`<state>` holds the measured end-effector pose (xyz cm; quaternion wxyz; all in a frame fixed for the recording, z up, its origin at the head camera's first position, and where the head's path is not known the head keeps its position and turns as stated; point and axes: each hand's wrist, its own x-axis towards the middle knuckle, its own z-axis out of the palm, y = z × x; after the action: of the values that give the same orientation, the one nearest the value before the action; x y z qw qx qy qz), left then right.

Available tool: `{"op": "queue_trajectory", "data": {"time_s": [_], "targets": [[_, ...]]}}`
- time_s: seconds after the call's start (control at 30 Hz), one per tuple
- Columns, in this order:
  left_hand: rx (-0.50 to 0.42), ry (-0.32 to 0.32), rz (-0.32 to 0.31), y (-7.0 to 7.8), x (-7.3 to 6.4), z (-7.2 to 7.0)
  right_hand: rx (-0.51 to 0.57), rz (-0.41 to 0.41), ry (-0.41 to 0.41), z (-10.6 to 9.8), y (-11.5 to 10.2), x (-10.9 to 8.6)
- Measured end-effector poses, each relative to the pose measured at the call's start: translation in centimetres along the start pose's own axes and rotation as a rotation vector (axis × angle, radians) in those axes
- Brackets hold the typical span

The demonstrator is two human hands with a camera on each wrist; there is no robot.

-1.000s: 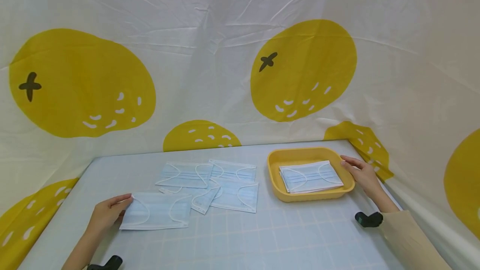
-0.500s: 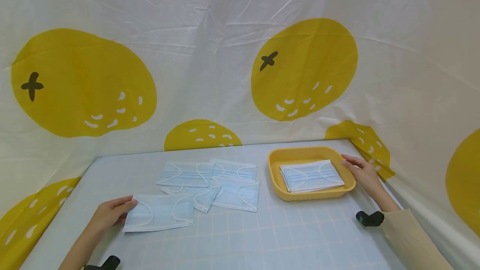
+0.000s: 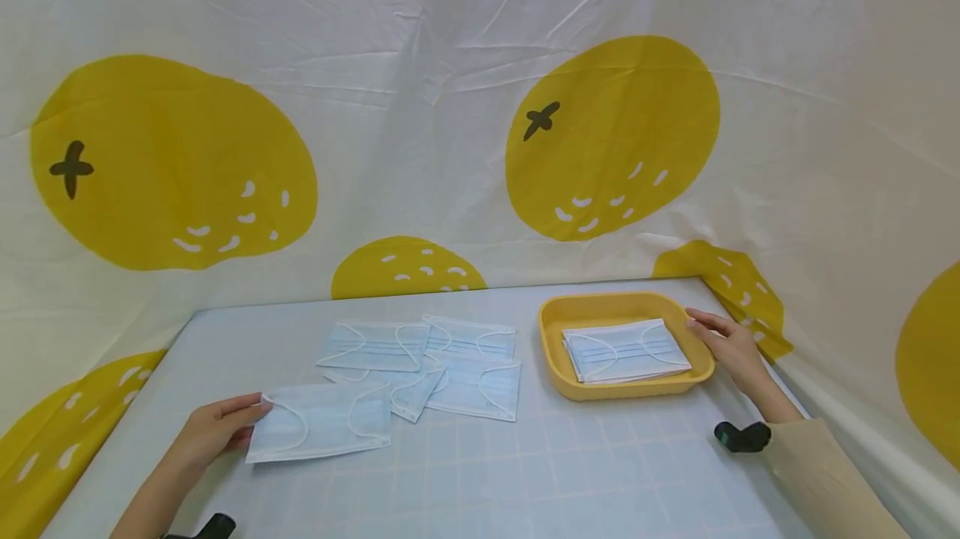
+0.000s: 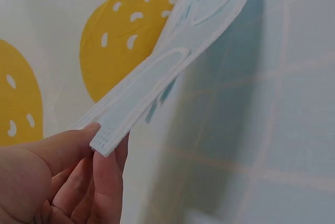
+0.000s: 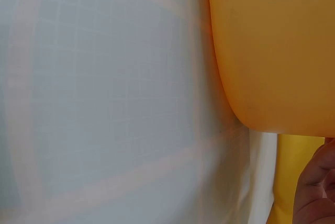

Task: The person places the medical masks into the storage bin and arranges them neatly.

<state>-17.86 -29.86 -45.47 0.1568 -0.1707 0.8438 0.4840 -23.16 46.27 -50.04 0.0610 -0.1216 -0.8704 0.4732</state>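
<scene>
My left hand [image 3: 217, 431] pinches the left end of a pale blue face mask [image 3: 322, 424] between thumb and fingers. In the left wrist view that mask [image 4: 141, 88] slants up from the fingertips, raised off the table, its ear loop showing. Several more face masks [image 3: 476, 385] lie overlapping behind it on the table. My right hand [image 3: 737, 356] holds the right rim of a yellow tray [image 3: 551, 356], thumb at the edge. A neat stack of face masks [image 3: 626, 351] lies inside the tray. The right wrist view shows the tray's wall [image 5: 277, 51] and only part of the hand.
The table [image 3: 525, 481] wears a pale blue checked cloth. Behind it and at both sides hangs a white curtain [image 3: 420, 147] printed with big yellow fruit shapes. A black wrist device [image 3: 742, 437] sits at the right sleeve.
My left hand keeps its pinch on the mask, which has shifted slightly right and changed its tilt a little. The right hand stays at the tray's rim.
</scene>
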Motion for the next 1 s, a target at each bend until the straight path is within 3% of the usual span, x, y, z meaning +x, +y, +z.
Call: {"op": "queue_trajectory", "data": {"time_s": [0.3,0.6,0.83,1.0], "targets": [[-0.145,-0.043,-0.029,0.7,-0.6,-0.5,-0.013,0.008,0.010,0.0,-0.2,0.0],[-0.244,-0.082,-0.037,0.8,-1.4,-0.6,-0.001,0.046,-0.017,-0.2,-2.7,-1.6],[-0.305,-0.080,-0.056,1.2,-1.9,-0.9,-0.022,0.023,0.012,0.0,-0.3,-0.1],[-0.333,-0.080,-0.069,1.5,-2.1,-0.9,-0.015,0.014,0.006,0.1,0.2,0.2]]}}
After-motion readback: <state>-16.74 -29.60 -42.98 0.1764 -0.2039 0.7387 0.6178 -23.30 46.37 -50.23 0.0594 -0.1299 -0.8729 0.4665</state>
